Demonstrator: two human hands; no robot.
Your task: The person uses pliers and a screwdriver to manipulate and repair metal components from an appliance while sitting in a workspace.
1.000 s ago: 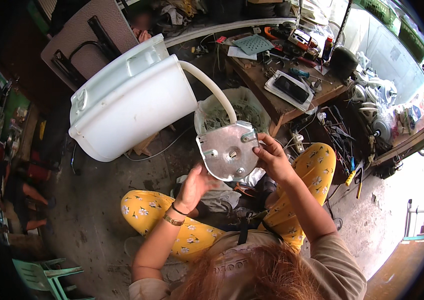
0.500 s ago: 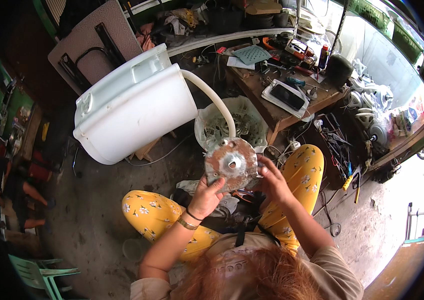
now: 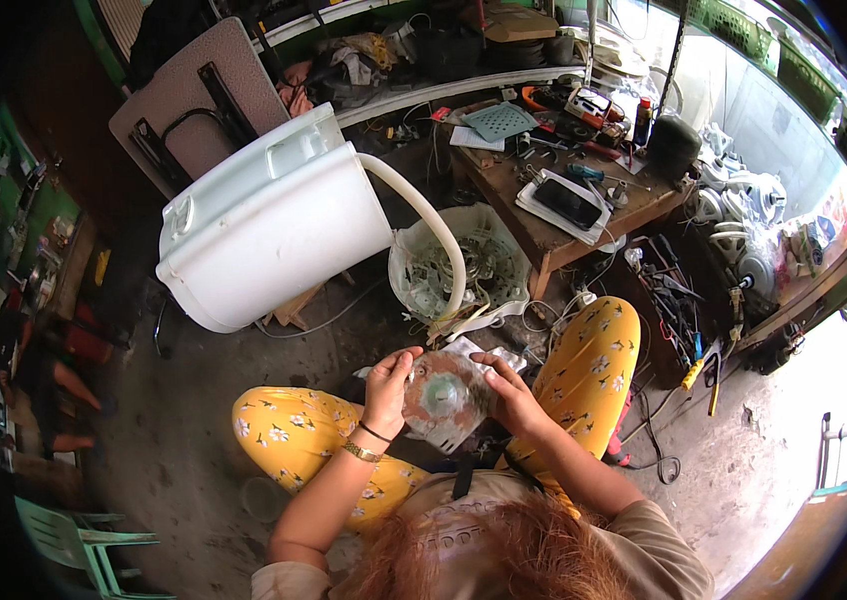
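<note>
Over my lap I hold a rusty metal plate point(image 3: 436, 392) with a pale raised hub at its middle. My left hand point(image 3: 386, 392) grips its left edge, thumb and fingers pinching the upper corner. On the opposite edge my right hand point(image 3: 512, 396) is closed round the side, with its fingertips partly hidden. The plate is tilted and slightly blurred. Behind it, a pale ribbed tub point(image 3: 402, 275) holds tangled metal and plastic parts.
A white washing machine body point(image 3: 279, 225) lies tilted at the left, its thick hose point(image 3: 429, 200) curving down to the tub. A wooden table point(image 3: 544, 235) bears a phone point(image 3: 566, 203) and tools. Pliers and other hand tools fill a tray point(image 3: 672, 300) at right. A green chair point(image 3: 84, 545) stands lower left.
Both hands have lowered the metal plate toward my lap and tilted it, uncovering more of the tub and the hose's end. My view has shifted slightly.
</note>
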